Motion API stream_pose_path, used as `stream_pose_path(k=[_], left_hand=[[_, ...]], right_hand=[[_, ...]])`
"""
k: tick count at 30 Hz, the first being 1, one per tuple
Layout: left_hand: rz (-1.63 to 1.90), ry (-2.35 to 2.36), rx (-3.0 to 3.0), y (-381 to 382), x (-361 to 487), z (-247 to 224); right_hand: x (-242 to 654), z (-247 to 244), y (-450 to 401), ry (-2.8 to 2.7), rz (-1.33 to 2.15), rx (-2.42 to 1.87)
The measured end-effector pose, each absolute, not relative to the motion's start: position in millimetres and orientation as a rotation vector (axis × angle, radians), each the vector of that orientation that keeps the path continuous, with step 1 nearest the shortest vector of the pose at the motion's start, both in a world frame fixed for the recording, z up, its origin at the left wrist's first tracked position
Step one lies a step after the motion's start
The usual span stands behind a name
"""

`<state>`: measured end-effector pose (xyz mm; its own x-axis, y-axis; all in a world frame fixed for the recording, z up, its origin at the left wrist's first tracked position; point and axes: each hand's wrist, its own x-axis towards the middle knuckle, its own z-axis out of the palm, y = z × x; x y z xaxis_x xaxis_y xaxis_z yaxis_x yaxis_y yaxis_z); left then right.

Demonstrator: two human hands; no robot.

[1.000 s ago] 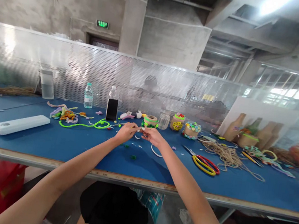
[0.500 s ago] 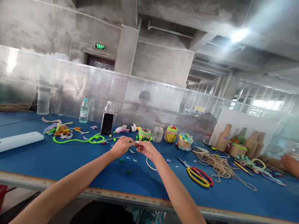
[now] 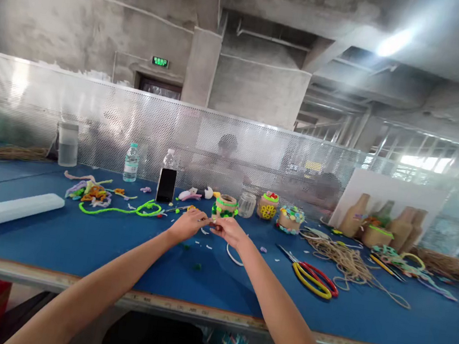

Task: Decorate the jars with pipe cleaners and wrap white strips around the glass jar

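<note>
We are at close fingertip work on a small pale piece [image 3: 213, 221] above the blue table [image 3: 254, 301].
Our left hand [image 3: 188, 224] and right hand [image 3: 232, 230] meet just in front of the green-trimmed jar [image 3: 224, 210], fingertips pinched on that piece, which is too small to name; a white strand [image 3: 232, 258] curves below the right hand, its attachment unclear. We judge this to be a shaping or joining step, and the next move calls for a steady pinch and small turns. The scissors [image 3: 295, 265] lie to our right, unheld.
</note>
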<state>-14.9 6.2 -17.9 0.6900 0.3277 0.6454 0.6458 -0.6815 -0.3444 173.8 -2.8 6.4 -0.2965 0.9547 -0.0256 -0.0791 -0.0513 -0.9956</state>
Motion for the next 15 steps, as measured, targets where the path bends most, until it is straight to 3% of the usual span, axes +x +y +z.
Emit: stream_pose_path(k=[15], left_hand=[[-0.775,-0.750,-2.257,12.8,-16.6,-22.4]], right_hand=[[174.5,8.8,-2.6,-1.302,1.530,-0.994]])
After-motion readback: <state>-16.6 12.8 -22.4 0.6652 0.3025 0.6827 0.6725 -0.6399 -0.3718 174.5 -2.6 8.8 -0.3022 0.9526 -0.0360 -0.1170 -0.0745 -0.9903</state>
